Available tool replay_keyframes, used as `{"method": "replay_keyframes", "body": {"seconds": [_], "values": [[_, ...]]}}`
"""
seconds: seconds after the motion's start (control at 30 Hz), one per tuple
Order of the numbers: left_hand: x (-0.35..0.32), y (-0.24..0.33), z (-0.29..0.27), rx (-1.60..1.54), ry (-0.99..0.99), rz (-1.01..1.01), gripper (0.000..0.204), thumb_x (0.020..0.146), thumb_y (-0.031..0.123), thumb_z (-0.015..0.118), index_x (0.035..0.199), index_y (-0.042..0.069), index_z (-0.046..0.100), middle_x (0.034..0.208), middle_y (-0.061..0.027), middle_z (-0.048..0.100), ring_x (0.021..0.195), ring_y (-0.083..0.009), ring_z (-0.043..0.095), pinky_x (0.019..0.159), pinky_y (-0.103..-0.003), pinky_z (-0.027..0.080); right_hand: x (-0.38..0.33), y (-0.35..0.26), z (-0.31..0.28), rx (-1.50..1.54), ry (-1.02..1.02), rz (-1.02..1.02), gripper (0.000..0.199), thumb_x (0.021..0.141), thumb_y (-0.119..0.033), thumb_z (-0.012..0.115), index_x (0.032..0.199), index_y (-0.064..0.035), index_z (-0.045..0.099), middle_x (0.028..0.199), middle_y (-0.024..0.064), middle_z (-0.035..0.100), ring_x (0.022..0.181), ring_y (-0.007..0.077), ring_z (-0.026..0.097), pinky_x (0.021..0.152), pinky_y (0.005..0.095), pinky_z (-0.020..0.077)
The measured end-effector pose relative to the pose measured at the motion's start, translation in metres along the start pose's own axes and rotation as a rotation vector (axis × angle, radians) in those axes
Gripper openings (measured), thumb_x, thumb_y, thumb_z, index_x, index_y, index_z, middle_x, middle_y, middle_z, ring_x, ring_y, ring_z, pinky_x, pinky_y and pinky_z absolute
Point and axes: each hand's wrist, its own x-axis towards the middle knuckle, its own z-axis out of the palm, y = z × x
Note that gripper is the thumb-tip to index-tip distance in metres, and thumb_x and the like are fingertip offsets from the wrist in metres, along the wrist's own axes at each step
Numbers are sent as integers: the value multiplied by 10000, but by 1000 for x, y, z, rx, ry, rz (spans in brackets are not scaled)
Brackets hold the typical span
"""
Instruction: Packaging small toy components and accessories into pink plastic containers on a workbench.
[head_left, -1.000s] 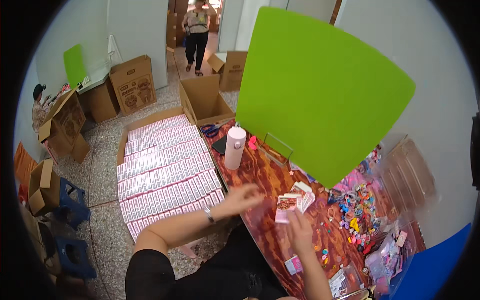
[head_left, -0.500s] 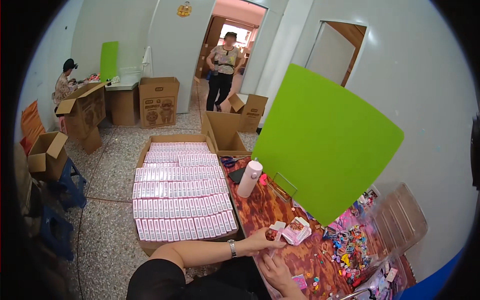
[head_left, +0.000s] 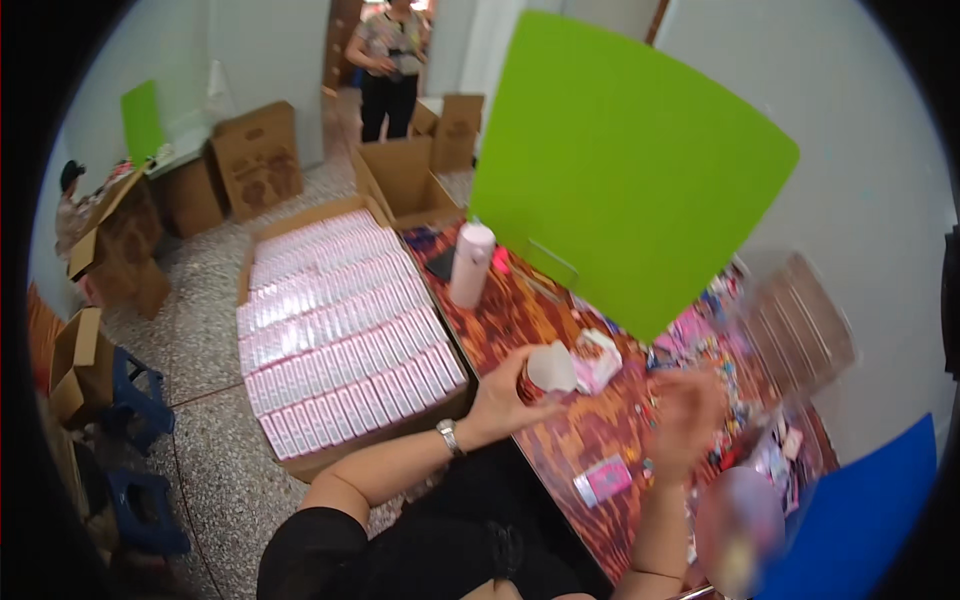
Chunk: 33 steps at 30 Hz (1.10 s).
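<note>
My left hand (head_left: pixel 505 398) grips a small packet (head_left: pixel 552 368), its mouth spread wide with a white inside; red print shows on its outer side. Beside it on the wood-patterned table (head_left: pixel 540 440) is a pile of white-and-pink printed packets (head_left: pixel 598 365). My right hand (head_left: pixel 688 415) is raised over the table near a heap of small colourful trinkets (head_left: pixel 725 430); motion smears its fingers. Nearer to me, between the two forearms, a flat pink packet (head_left: pixel 603 481) lies on the table.
Left of the table, a large carton (head_left: pixel 345 455) holds rows of pink-and-white boxes. A pink bottle (head_left: pixel 472 265), a green board (head_left: pixel 630 170) and a clear plastic rack (head_left: pixel 800 320) stand along the table. A person (head_left: pixel 390 65) stands by the doorway; another (head_left: pixel 72 215) is far left.
My right hand has left the packet and moved right to the trinkets. The packet in my left hand now gapes wide. My view has shifted, and the far person's arms have moved.
</note>
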Motion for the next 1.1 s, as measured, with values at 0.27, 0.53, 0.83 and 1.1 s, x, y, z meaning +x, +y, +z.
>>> {"method": "replay_keyframes", "body": {"seconds": [0.27,0.53,0.83,1.1], "values": [[-10,-7,40,-12,6,66,871,693,227,901,1424,49,463,1211,-180,661,1030,-333,699,857,-373,572,-90,19,49,-547,-85,-128,450,811,-121,816,1228,-84,651,1317,202,558,1012,343,652,786,391,561],[-12,-19,79,-5,-75,180,938,664,188,930,1450,34,441,1275,-189,633,1052,-320,694,852,-374,575,-114,33,18,-432,-125,90,499,785,-54,800,1264,-94,666,1312,221,586,1106,361,643,887,427,559],[-25,-29,110,-45,-248,153,885,715,190,915,1432,51,415,1198,-166,646,1008,-289,697,827,-381,574,-127,34,-25,-591,-127,93,369,784,-70,804,1138,-74,698,1230,208,625,1053,343,650,863,420,546],[-22,-33,101,49,-325,354,752,615,128,907,1250,78,509,1089,-165,622,945,-348,655,768,-414,550,-137,35,-7,-443,-192,240,333,831,-71,775,1151,-26,693,1192,204,607,1017,302,657,844,370,551]]}}
